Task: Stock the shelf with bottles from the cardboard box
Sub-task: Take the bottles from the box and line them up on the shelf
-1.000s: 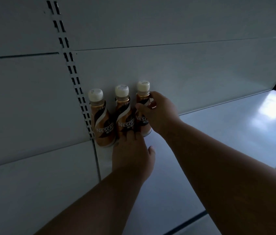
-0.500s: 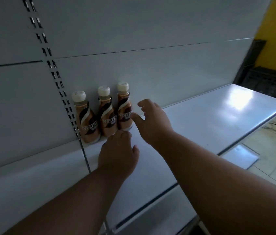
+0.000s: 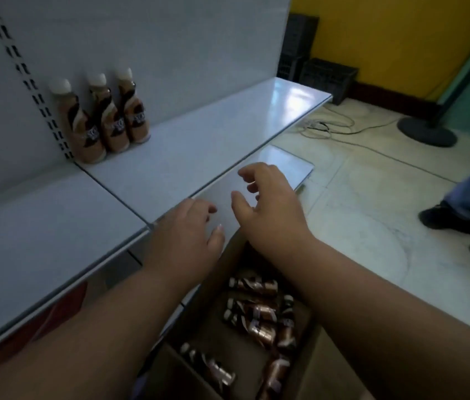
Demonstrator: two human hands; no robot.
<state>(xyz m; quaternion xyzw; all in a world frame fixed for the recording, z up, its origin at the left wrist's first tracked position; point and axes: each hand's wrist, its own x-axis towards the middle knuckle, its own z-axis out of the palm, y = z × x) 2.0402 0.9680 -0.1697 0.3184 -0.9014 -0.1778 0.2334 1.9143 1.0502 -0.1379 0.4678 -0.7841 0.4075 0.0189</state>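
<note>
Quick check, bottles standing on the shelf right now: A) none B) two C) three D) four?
C: three bottles stand in a row on the shelf against its back panel; both the left hand and the right hand are empty above the cardboard box.

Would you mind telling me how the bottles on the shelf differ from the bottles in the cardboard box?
The bottles on the shelf stand upright; the bottles in the cardboard box lie on their sides. The shelf ones form a tidy row of three; the boxed ones are scattered. Both have brown labels and white caps.
</note>
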